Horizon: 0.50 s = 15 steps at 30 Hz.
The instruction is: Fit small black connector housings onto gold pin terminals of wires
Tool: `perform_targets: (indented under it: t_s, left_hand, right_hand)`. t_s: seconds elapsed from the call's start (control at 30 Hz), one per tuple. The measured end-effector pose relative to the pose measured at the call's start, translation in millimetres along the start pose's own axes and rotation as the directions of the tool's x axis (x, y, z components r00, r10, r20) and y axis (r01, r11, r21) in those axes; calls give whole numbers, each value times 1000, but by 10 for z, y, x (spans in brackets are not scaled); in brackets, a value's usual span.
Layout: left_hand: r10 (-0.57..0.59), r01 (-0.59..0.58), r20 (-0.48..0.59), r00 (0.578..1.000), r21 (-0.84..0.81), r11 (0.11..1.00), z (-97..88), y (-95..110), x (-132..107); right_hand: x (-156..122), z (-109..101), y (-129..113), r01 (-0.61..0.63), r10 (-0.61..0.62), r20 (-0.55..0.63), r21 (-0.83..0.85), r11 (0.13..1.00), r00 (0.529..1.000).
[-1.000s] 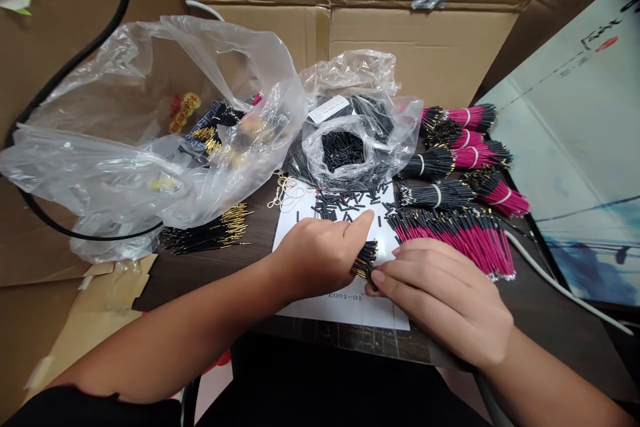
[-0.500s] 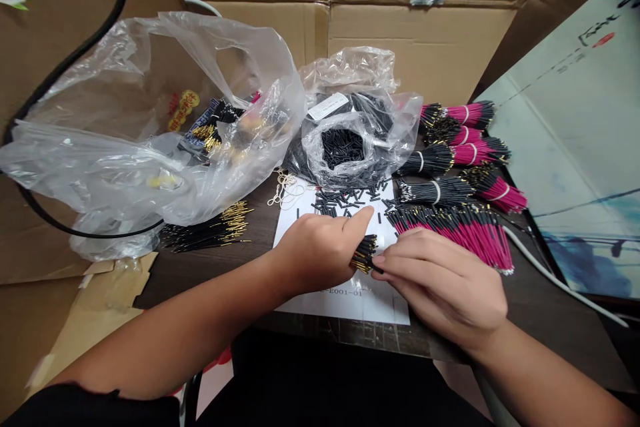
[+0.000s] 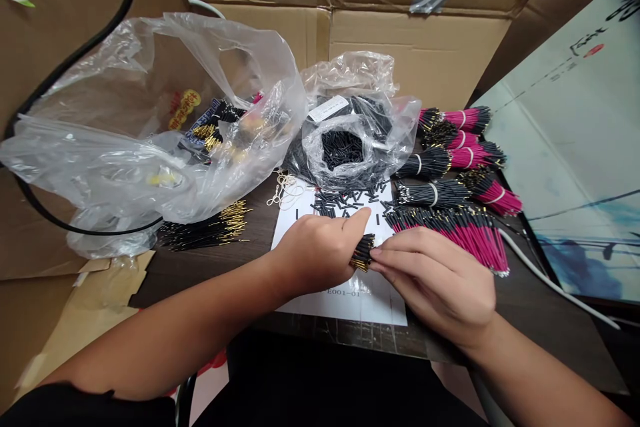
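Note:
My left hand (image 3: 317, 250) is closed around a bundle of black wires with gold tips (image 3: 362, 255), which point to the right out of the fist. The rest of that bundle is hidden by the hand. Thumb and fingertips of my right hand (image 3: 437, 280) are pinched at the gold ends, on a short black tube mostly covered by the fingers. Just beyond the hands, loose short black tubes (image 3: 345, 200) lie scattered on a white printed sheet (image 3: 345, 307).
Behind the sheet stands an open clear bag (image 3: 327, 127) full of black tubes. Tied black and pink wire bundles (image 3: 467, 157) lie at right, loose pink ones (image 3: 475, 240) nearer. A large plastic bag (image 3: 150, 140), more gold-tipped wires (image 3: 210, 227) and rubber bands (image 3: 285, 188) are at left.
My right fingertips have moved slightly up and left, closer against the gold tips. The black tube that showed below them is now mostly hidden. My left hand keeps its hold.

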<state>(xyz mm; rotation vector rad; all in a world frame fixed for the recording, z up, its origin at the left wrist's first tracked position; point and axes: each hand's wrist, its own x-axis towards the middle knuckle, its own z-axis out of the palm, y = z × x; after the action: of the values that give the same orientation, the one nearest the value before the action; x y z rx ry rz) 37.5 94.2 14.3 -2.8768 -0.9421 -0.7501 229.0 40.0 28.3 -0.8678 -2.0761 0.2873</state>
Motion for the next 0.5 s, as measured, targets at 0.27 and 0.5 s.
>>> perform_targets:
  t_s: [0.27,0.5]
  left_hand:
    - [-8,10,60,998,-33,999,14,23,-14]
    - [-42,71,172,984,-162,984,35,48,-18]
  right_hand:
    - [14,6,13,0,0,18,19,1000,1000]
    - [14,-24,46,42,-40,97,-18,999,995]
